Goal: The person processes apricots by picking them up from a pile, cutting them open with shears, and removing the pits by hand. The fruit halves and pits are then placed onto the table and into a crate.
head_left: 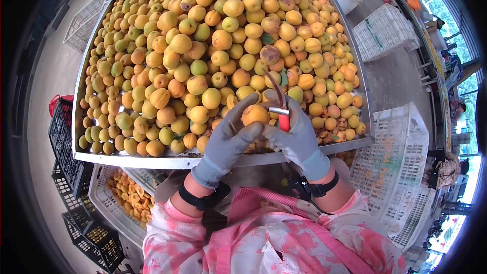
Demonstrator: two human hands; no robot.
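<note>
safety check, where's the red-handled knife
In the head view, the knife is in the right hand, right of the fruit in the left hand.

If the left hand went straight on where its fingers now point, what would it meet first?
The left hand would probably meet the piled yellow fruit just ahead; the curved blade is also close, and depth here is unclear.
</note>
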